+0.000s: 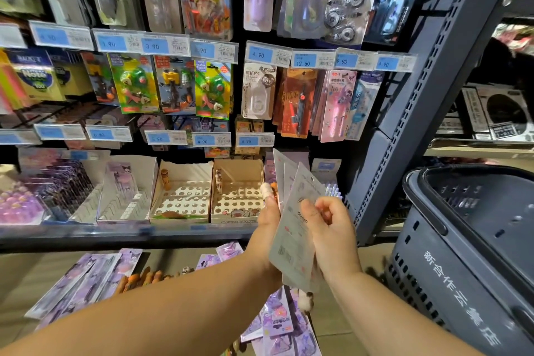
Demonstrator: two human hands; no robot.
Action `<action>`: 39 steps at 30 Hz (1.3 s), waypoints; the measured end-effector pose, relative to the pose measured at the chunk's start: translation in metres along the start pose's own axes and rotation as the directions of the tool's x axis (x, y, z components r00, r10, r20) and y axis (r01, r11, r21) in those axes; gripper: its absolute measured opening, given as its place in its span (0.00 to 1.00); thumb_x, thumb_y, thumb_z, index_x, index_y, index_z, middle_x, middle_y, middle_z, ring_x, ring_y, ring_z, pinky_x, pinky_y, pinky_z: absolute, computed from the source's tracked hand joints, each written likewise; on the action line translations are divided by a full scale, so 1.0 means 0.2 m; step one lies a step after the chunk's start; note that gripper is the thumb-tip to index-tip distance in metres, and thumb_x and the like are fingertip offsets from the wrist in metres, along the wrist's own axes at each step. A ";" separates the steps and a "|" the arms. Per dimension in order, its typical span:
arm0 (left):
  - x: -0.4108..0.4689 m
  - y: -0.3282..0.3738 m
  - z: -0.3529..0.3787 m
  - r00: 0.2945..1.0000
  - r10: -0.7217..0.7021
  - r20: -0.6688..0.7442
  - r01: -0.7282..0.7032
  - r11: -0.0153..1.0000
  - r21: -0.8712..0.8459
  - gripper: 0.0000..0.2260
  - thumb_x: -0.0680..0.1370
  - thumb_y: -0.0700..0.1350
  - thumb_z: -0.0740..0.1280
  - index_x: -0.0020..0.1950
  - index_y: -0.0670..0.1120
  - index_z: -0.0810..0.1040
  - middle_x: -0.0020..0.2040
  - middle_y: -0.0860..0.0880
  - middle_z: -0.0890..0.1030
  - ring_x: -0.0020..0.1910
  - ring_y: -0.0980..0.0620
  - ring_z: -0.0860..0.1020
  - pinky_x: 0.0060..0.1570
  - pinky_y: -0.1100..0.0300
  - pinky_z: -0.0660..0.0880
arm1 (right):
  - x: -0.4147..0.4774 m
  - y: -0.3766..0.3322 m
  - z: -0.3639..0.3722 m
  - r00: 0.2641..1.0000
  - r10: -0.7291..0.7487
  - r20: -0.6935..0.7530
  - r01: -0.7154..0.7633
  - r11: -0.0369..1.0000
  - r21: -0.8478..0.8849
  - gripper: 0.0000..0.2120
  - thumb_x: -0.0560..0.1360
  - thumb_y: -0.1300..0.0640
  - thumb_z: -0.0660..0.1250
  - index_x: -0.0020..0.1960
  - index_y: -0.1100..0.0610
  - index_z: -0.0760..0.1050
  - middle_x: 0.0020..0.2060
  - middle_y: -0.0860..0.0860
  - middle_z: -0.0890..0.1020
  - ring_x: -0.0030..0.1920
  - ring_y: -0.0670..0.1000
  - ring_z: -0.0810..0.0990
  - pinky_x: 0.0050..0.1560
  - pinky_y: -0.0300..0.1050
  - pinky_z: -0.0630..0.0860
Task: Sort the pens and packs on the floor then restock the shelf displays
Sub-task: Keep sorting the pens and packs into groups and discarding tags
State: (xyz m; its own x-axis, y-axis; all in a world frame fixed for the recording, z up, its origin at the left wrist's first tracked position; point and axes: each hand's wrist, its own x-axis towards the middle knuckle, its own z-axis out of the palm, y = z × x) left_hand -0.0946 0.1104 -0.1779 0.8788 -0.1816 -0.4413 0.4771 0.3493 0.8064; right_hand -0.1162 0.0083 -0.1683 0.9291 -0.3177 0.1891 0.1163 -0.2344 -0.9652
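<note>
Shop shelf (115,235) at twelve o'clock; left hand (267,218) and right hand (332,230) both grip flat, shiny packs (291,254); plastic basket (427,211) at three.

A dark grey plastic basket (433,283) with white Chinese characters on its wall fills the lower right. A grey perforated upright (433,81) slants up beside it. Blue-and-white price labels (154,45) run in rows across the upper half. Above and between them hang green eraser cards (134,82), a correction-tape card (345,9) and an orange compass card (297,101). Sticky-note pads (34,75) sit at far left.
</note>
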 end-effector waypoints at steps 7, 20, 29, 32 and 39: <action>-0.01 -0.01 -0.01 0.998 0.067 0.010 -0.066 0.995 -0.074 0.22 0.80 0.58 0.63 0.70 0.54 0.63 0.50 0.44 0.83 0.46 0.43 0.84 0.43 0.49 0.81 | 0.00 -0.01 0.00 0.997 -0.065 0.031 0.070 0.981 -0.179 0.06 0.79 0.50 0.64 0.54 0.45 0.76 0.47 0.45 0.73 0.46 0.40 0.74 0.41 0.23 0.68; 0.01 -0.02 -0.02 0.985 0.159 -0.067 -0.144 0.972 0.184 0.20 0.80 0.65 0.56 0.70 0.62 0.60 0.23 0.48 0.62 0.19 0.53 0.59 0.22 0.66 0.57 | -0.01 -0.05 -0.03 0.900 0.145 0.411 -0.262 0.933 0.245 0.39 0.55 0.26 0.72 0.59 0.47 0.76 0.51 0.51 0.85 0.54 0.50 0.83 0.54 0.46 0.78; 0.00 0.01 -0.03 0.956 0.285 -0.070 -0.270 0.947 0.174 0.19 0.80 0.59 0.60 0.71 0.61 0.64 0.48 0.49 0.83 0.46 0.49 0.81 0.57 0.42 0.77 | 0.01 -0.04 -0.08 0.773 0.290 0.565 -0.497 0.829 0.255 0.27 0.64 0.62 0.67 0.63 0.50 0.76 0.51 0.58 0.84 0.52 0.60 0.82 0.53 0.57 0.77; 0.00 0.00 -0.04 0.948 0.314 -0.050 -0.289 0.916 0.278 0.21 0.81 0.59 0.59 0.73 0.62 0.61 0.50 0.45 0.82 0.45 0.49 0.80 0.52 0.47 0.79 | 0.01 -0.05 -0.06 0.770 0.333 0.545 -0.541 0.794 0.279 0.28 0.68 0.48 0.76 0.66 0.51 0.74 0.57 0.57 0.82 0.58 0.59 0.81 0.59 0.58 0.76; -0.01 -0.03 -0.06 0.958 0.283 -0.048 -0.254 0.912 0.323 0.20 0.81 0.55 0.61 0.72 0.58 0.62 0.38 0.39 0.79 0.34 0.41 0.80 0.30 0.50 0.76 | 0.01 -0.04 -0.04 0.789 0.363 0.497 -0.456 0.887 0.077 0.23 0.72 0.66 0.71 0.63 0.50 0.72 0.51 0.58 0.84 0.51 0.58 0.83 0.55 0.61 0.79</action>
State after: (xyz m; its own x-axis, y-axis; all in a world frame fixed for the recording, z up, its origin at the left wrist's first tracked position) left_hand -0.0999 0.1193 -0.1867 0.9766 -0.0305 -0.2131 0.2147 0.0676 0.9743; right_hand -0.1185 0.0015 -0.1580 0.9491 0.1206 -0.2908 -0.2938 0.0079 -0.9558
